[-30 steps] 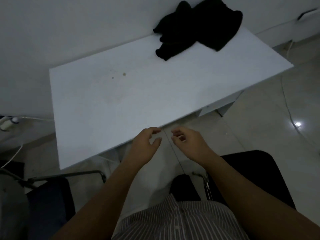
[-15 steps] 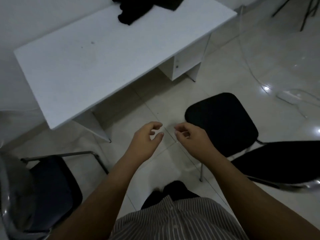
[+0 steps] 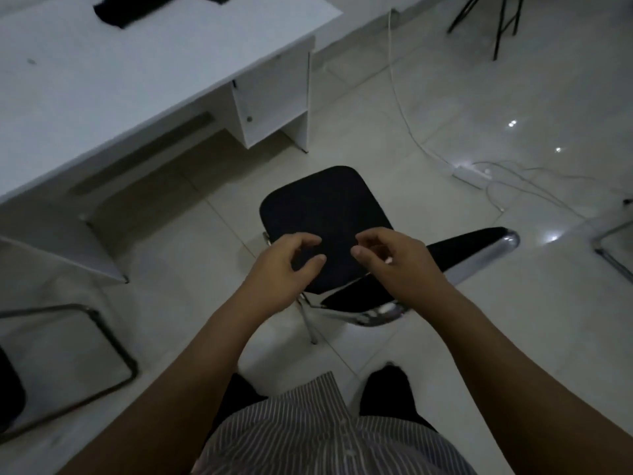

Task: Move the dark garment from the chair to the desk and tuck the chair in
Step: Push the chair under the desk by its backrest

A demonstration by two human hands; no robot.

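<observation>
Black garment — white desk — black chair

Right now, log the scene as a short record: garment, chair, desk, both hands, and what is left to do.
garment: dark, on the desk's far edge, partly out of frame
desk: white top, cabinet under its right end
chair: black seat, bare, standing on the floor clear of the desk, not tucked in
left hand: empty, fingers curled, above the seat's near left edge
right hand: empty, fingers curled, above the seat's near right edge
left to do: tuck the chair in
</observation>
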